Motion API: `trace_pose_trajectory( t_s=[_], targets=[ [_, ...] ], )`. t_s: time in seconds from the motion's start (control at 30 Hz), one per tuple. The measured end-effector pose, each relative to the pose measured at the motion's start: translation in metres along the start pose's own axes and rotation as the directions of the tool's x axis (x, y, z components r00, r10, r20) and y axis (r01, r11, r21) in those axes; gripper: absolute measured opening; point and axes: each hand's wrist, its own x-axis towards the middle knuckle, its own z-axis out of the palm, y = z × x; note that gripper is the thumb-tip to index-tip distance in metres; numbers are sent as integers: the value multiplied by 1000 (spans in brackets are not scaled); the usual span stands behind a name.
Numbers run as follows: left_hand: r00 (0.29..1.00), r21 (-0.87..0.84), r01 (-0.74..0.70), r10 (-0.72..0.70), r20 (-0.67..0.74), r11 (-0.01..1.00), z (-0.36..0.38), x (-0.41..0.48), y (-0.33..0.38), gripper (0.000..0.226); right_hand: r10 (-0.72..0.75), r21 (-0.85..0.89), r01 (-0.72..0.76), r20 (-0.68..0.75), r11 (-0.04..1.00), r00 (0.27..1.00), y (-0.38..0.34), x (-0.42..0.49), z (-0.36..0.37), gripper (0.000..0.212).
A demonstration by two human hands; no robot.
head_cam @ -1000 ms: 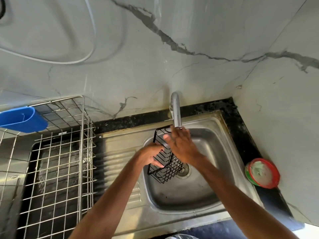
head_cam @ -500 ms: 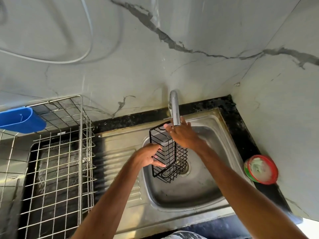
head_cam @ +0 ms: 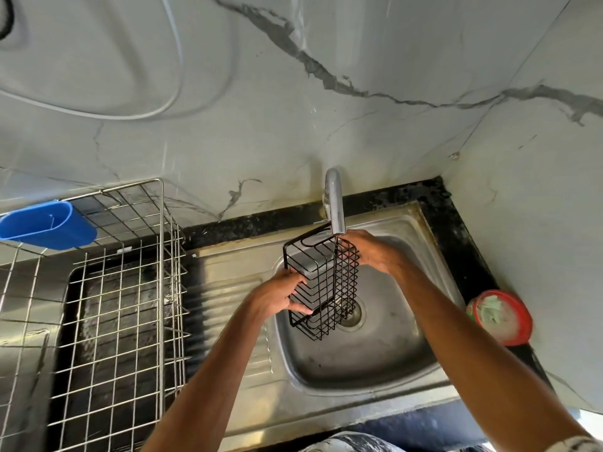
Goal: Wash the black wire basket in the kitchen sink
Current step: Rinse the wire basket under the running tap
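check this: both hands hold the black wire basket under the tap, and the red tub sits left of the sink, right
One slip: the head view shows the red tub right of the sink, not left. The left hand and right hand do hold the black wire basket under the tap.

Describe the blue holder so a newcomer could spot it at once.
Start at the sink; a large silver wire rack stands to its left. The blue holder sits at the rack's far left rim, and it is the only solid plastic thing among bare wires.
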Motion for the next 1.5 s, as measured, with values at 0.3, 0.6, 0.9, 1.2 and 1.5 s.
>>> trace_pose_trajectory(
  t_s=[0.3,0.6,0.9,1.2,1.5],
  targets=[
    [995,-182,-73,86,60,981,-28,25,-26,82,25,76,-28,34,997,999,2,5,-6,76],
    [984,-439,-155,98,-151,885,-15,16,-13,29,-112,-401,1,-253,916,961,-18,0,12,114],
    [981,-188,-123,91,-170,974,22,11,24,90,-255,-538,84,-251,838,934,-5,-7,19,102],
    [984,-47,-67,58,-167,997,21,12,21,68,-198,-465,98,-170,880,965,4,-19,18,123],
    [965,19,-121,122,-231,993,23,16,23,40,-472,-815,79,-251,575,845,-5,-40,54,65]
  ],
)
